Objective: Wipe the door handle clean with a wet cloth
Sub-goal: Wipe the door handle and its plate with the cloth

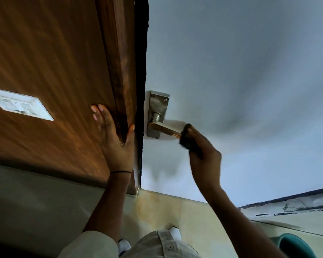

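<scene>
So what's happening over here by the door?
A person is cleaning a door handle. Their right hand grips a dark cloth pressed around the far end of the metal lever handle, which sticks out from a steel backplate on the pale door. Their left hand lies flat on the wooden frame beside the door's edge, as if for support. The stretch of lever nearer the plate is uncovered.

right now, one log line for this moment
right hand: dark cloth on lever handle tip | left hand: flat on door frame
</scene>
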`<state>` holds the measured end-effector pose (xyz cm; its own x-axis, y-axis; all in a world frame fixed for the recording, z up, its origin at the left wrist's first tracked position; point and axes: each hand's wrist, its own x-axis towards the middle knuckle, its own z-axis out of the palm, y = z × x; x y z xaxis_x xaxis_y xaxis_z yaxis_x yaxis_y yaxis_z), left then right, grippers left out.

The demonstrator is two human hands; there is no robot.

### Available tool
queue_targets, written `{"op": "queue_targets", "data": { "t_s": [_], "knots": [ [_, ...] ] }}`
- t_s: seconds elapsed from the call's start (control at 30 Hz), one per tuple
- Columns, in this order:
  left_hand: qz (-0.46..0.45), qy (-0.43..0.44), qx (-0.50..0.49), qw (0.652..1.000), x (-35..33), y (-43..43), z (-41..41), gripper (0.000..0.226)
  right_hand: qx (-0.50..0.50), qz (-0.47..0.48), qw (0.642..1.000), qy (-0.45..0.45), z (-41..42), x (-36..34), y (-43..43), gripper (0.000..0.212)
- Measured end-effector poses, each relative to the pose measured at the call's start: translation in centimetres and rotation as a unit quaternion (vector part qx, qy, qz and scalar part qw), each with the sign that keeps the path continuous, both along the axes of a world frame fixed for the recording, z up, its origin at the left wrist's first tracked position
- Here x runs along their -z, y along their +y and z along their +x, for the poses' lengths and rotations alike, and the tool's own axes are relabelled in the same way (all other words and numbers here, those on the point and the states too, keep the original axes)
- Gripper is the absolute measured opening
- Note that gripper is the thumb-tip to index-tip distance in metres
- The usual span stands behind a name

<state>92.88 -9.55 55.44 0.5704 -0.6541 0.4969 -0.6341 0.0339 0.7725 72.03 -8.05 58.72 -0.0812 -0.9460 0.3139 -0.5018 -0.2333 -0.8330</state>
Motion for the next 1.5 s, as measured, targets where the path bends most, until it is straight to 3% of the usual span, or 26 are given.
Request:
{"op": "queue_targets", "data": {
  "t_s": [0.03, 0.1, 0.13, 0.23, 0.33, 0.4, 0.5, 0.53, 0.57, 0.63, 0.67, 0.7, 0.8, 0.93, 1.03, 1.17, 1.23, 1.3, 1.37, 1.5],
  "knots": [
    [0.002, 0.003, 0.004, 1.0, 0.0, 0.1, 0.0, 0.09, 0.025, 0.096, 0.986, -0.135, -0.6, -0.3, 0.1, 0.044],
    [0.004, 0.006, 0.021, 1.0, -0.1, 0.5, 0.1, 0.091, 0.065, 0.261, 0.892, -0.363, -2.0, 0.4, 0.6, 0.031],
    [0.006, 0.007, 0.031, 0.999, -0.1, 0.7, 0.3, 0.091, 0.084, 0.307, 0.848, -0.424, -2.6, 1.1, 1.2, 0.029],
    [0.005, 0.004, 0.035, 0.999, -0.4, 1.6, 0.9, 0.086, 0.112, 0.382, 0.769, -0.5, -2.2, 2.8, 2.9, 0.03],
    [-0.036, 0.052, 0.035, 0.997, -0.8, 3.6, -0.2, 0.071, 0.089, 0.419, 0.731, -0.531, -0.5, 3.9, 4.3, 0.018],
    [-0.036, 0.125, 0.052, 0.99, -0.8, 5.1, -1.4, 0.048, 0.065, 0.431, 0.713, -0.548, 0.4, 4.2, 4.5, 0.016],
    [0.107, 0.294, 0.098, 0.945, -0.4, 6.2, -2.3, 0.009, 0.008, 0.436, 0.709, -0.554, 1.7, 3.6, 4.1, 0.015],
    [0.183, 0.36, 0.138, 0.904, 0.1, 6.3, -2.2, 0.012, -0.003, 0.435, 0.723, -0.536, 2.2, 3.3, 3.9, 0.016],
    [0.246, 0.439, 0.203, 0.84, 0.6, 6.4, -2.1, 0.023, -0.009, 0.43, 0.746, -0.508, 2.7, 3.2, 3.7, 0.02],
    [0.272, 0.569, 0.318, 0.708, 1.5, 6.8, -2.1, 0.045, -0.01, 0.405, 0.802, -0.439, 3.9, 3.1, 3.4, 0.028],
    [0.256, 0.596, 0.343, 0.679, 1.9, 6.9, -2.2, 0.046, -0.007, 0.388, 0.829, -0.404, 4.5, 3.0, 3.4, 0.026],
    [0.239, 0.606, 0.344, 0.676, 2.2, 6.9, -2.2, 0.043, -0.005, 0.367, 0.857, -0.362, 4.9, 2.8, 3.3, 0.022],
    [0.207, 0.614, 0.308, 0.697, 2.2, 6.7, -2.0, 0.04, -0.025, 0.307, 0.92, -0.242, 4.7, 2.5, 3.3, 0.02],
    [0.166, 0.653, 0.22, 0.706, 2.2, 6.0, -2.1, 0.058, 0.1, 0.125, 0.979, -0.123, 1.4, 1.8, 3.0, 0.023],
    [0.104, 0.636, 0.145, 0.751, 1.1, 5.5, -3.5, 0.04, 0.052, 0.025, 0.998, -0.032, -0.8, -0.1, 1.2, 0.03],
    [0.032, 0.535, 0.074, 0.841, -0.8, 3.8, -5.4, 0.03, -0.105, 0.048, 0.991, 0.06, -1.9, -1.0, -2.7, 0.038],
    [0.039, 0.427, 0.019, 0.903, -0.5, 2.5, -6.0, 0.046, -0.15, 0.045, 0.986, 0.053, -2.6, -1.0, -4.1, 0.033],
    [0.065, 0.306, -0.019, 0.95, -0.6, 0.8, -6.7, 0.046, -0.19, 0.032, 0.98, 0.04, -3.5, -1.0, -5.5, 0.026],
    [0.012, 0.278, -0.015, 0.96, -1.5, -0.7, -8.5, 0.032, -0.222, 0.033, 0.974, 0.016, -3.9, -1.1, -6.6, 0.021],
    [-0.058, 0.312, -0.095, 0.944, -3.0, -2.5, -12.0, 0.017, -0.27, 0.078, 0.96, -0.002, -3.7, -1.5, -8.8, 0.027]
  ]
}}
